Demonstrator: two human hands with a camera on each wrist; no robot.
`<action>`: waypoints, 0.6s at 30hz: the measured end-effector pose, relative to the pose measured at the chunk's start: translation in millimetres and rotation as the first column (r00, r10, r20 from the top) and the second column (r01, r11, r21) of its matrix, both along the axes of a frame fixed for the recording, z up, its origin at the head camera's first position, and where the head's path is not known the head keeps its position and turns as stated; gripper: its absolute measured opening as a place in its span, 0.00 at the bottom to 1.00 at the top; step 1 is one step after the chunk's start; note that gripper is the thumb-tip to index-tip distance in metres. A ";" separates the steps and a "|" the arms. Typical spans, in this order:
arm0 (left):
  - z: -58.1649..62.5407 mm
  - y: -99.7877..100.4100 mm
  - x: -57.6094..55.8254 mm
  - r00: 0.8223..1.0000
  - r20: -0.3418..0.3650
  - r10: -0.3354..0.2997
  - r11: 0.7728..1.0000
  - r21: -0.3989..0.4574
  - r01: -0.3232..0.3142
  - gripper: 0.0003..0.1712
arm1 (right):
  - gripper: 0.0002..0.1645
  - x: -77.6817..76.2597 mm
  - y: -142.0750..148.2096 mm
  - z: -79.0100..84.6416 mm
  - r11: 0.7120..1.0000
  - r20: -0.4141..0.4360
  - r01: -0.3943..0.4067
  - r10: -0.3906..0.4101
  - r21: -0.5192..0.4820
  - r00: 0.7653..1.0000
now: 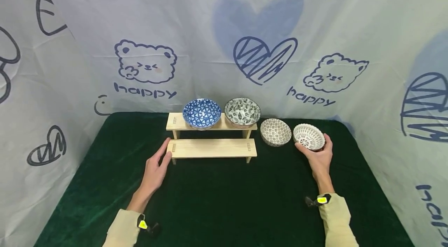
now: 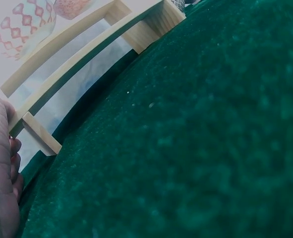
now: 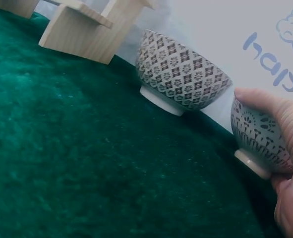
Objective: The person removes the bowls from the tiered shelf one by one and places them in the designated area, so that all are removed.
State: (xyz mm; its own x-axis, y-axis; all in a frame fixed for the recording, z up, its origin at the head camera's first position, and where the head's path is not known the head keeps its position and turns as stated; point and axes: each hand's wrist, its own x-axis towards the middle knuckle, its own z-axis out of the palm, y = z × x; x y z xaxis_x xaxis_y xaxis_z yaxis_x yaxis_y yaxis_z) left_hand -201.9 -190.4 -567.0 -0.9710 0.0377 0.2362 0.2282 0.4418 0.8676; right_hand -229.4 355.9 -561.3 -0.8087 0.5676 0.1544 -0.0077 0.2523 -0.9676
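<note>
Dark green and velvety, the bench point(image 1: 238, 200) spreads across the lower half of the head view I am watching. A two-step wooden rack point(image 1: 212, 148) stands on it, left of centre. The left hand point(image 1: 154, 173) has its grip on the left end of the lower step, thumb at the near edge. On the far right, the right hand point(image 1: 319, 159) has its grip closed around a small white bowl point(image 1: 309, 137) with dark marks, thumb at the near rim, fingers along the right side. Whether the bowl's foot touches the bench I cannot be sure; shadow blurs it in the right wrist view.

A brown-checked bowl point(image 1: 275, 132) sits between the white bowl and the rack, in the direct path from one to the other. The upper step carries a blue bowl point(image 1: 202, 113) with white triangles at left and a leaf-print bowl point(image 1: 242, 111) at right.

Behind hangs a pale backdrop point(image 1: 196, 25) with hearts and two bear drawings. Under each bear I read "happy"; at the right edge similar letters run downward, cut off. Both wrists wear a yellow tag point(image 1: 321, 200), too small to read.
</note>
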 end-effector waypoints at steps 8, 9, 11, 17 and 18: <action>2.8 -1.0 1.3 1.000 0.025 0.002 1.000 -0.008 -0.001 0.31 | 0.67 -2.8 0.8 -2.9 0.998 0.009 -0.058 0.058 -0.034 0.998; 2.8 -1.0 1.2 1.000 0.023 0.000 1.000 -0.010 0.000 0.31 | 0.67 -2.8 1.3 -2.6 0.997 0.014 -0.067 0.068 -0.039 0.998; 3.0 -0.8 0.1 1.000 0.019 -0.004 1.000 -0.005 0.004 0.31 | 0.67 -2.3 2.1 -1.4 0.995 0.027 -0.082 0.083 -0.051 0.996; 1.0 0.6 -1.0 1.000 0.018 -0.006 1.000 -0.002 0.006 0.31 | 0.68 0.5 4.0 4.7 0.994 0.077 -0.102 0.105 -0.038 0.991; 0.7 0.7 -0.9 1.000 0.020 -0.007 1.000 -0.003 0.007 0.31 | 0.68 1.0 4.3 5.4 0.994 0.086 -0.103 0.106 -0.037 0.991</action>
